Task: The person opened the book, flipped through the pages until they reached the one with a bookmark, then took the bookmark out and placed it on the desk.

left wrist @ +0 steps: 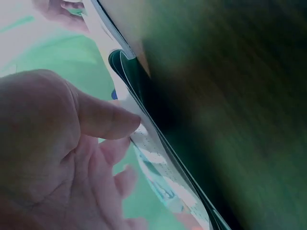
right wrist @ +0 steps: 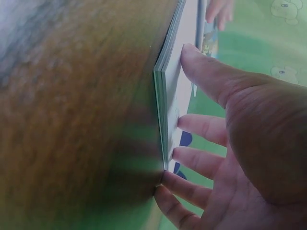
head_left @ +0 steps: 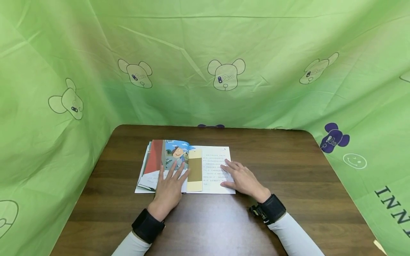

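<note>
A picture book (head_left: 216, 177) lies open on the wooden table. Its left page (head_left: 177, 153) carries a coloured drawing of a figure in a hat; the right page holds lines of print. Along the inner side of the right page lies a tan strip with cream ends (head_left: 194, 170). My left hand (head_left: 168, 188) rests on the left page with its fingers spread. In the left wrist view, its thumb (left wrist: 112, 120) touches the page near the lower edge. My right hand (head_left: 245, 179) lies over the outer edge of the right page, fingers spread, the thumb (right wrist: 206, 67) on the paper.
The brown wooden table (head_left: 272, 153) extends around the book on all sides. Green cloth (head_left: 179, 103) printed with bear heads hangs behind and beside it. Black bands (head_left: 148, 225) wrap both wrists over light sleeves. A small pale object (head_left: 379, 246) shows at the lower right edge.
</note>
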Demonstrator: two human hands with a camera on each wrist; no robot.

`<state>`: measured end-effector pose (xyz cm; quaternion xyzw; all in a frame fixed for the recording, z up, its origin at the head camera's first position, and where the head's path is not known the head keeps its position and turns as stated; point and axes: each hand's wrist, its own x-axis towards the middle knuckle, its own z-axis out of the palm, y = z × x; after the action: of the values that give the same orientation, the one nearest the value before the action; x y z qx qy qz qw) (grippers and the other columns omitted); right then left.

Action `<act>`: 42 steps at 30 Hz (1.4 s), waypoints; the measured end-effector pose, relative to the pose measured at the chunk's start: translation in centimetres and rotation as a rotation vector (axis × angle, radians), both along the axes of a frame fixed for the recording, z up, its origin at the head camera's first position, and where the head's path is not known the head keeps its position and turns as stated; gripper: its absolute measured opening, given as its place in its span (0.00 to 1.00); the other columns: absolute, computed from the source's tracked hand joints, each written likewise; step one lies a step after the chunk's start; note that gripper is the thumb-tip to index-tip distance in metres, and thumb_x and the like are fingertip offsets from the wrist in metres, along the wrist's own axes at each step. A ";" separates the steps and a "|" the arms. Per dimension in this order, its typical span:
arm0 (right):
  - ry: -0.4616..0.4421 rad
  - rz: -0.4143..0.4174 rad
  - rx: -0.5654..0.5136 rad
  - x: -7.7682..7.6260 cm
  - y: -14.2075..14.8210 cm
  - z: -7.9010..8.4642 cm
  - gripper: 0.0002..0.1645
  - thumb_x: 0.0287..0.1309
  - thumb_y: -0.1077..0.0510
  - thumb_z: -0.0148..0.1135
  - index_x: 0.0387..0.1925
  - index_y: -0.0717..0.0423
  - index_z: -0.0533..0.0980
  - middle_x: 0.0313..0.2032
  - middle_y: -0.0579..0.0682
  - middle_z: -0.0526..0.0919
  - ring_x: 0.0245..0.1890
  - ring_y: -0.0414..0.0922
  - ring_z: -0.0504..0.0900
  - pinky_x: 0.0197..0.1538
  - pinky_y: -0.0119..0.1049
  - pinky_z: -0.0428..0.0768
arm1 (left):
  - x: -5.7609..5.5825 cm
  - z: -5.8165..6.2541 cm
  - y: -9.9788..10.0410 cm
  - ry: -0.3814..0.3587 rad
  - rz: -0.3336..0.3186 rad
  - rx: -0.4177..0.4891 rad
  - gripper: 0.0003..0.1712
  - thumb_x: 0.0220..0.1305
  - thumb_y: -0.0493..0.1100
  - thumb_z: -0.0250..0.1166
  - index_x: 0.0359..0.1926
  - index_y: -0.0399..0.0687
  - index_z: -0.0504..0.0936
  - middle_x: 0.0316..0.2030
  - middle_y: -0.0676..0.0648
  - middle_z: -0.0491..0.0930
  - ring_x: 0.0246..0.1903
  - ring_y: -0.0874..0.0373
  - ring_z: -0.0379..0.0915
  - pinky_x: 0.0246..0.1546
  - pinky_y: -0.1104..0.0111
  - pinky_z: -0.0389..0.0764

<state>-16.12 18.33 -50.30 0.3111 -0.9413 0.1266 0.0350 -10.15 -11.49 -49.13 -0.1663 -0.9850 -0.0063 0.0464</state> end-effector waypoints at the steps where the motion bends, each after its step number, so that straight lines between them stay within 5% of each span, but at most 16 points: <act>1: 0.001 0.000 0.000 0.0 0.0 0.0 0.44 0.52 0.35 0.65 0.65 0.54 0.74 0.68 0.62 0.69 0.61 0.62 0.72 0.54 0.60 0.75 | 0.1 0.0 0.0 -0.029 0.010 0.003 0.46 0.48 0.38 0.70 0.72 0.56 0.68 0.75 0.46 0.58 0.75 0.43 0.45 0.67 0.35 0.43; 6: 0.011 0.000 -0.003 0.0 0.1 -0.2 0.44 0.52 0.35 0.65 0.65 0.54 0.74 0.68 0.62 0.69 0.61 0.62 0.72 0.54 0.61 0.75 | 0.1 0.1 -0.1 -0.150 0.054 0.037 0.45 0.55 0.40 0.66 0.75 0.58 0.62 0.76 0.48 0.54 0.74 0.45 0.47 0.66 0.34 0.46; 14: 0.009 0.010 -0.013 -0.1 0.1 -0.1 0.43 0.52 0.35 0.66 0.65 0.54 0.74 0.68 0.61 0.69 0.62 0.61 0.71 0.54 0.61 0.75 | -0.1 0.4 -0.7 -0.247 0.058 0.151 0.31 0.74 0.50 0.48 0.76 0.58 0.61 0.76 0.48 0.54 0.74 0.45 0.48 0.62 0.31 0.53; 31: -0.011 0.016 -0.002 -1.3 -0.6 0.5 0.37 0.53 0.40 0.68 0.59 0.60 0.78 0.61 0.64 0.76 0.55 0.60 0.74 0.57 0.52 0.74 | -0.2 0.4 -1.0 -0.304 0.051 0.151 0.32 0.74 0.51 0.48 0.76 0.58 0.59 0.76 0.48 0.54 0.74 0.44 0.46 0.60 0.30 0.55; 36: -0.120 -0.007 -0.123 -2.0 -1.7 0.9 0.37 0.56 0.44 0.66 0.59 0.67 0.76 0.56 0.65 0.79 0.56 0.57 0.76 0.59 0.51 0.73 | -0.2 0.4 -1.0 -0.285 0.052 0.160 0.31 0.74 0.50 0.48 0.76 0.58 0.60 0.76 0.48 0.55 0.74 0.45 0.47 0.60 0.30 0.55; 42: -0.452 -0.161 -0.441 -2.8 -3.9 1.2 0.41 0.58 0.46 0.65 0.65 0.68 0.69 0.46 0.55 0.86 0.43 0.46 0.85 0.50 0.42 0.81 | -0.1 0.3 -0.9 -0.279 0.054 0.152 0.31 0.74 0.51 0.48 0.76 0.58 0.59 0.76 0.48 0.55 0.74 0.45 0.47 0.60 0.30 0.55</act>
<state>-18.91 14.47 -49.05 0.1846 -0.8968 0.3900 -0.0984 -10.27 -12.41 -48.78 -0.1335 -0.9826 -0.1028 -0.0784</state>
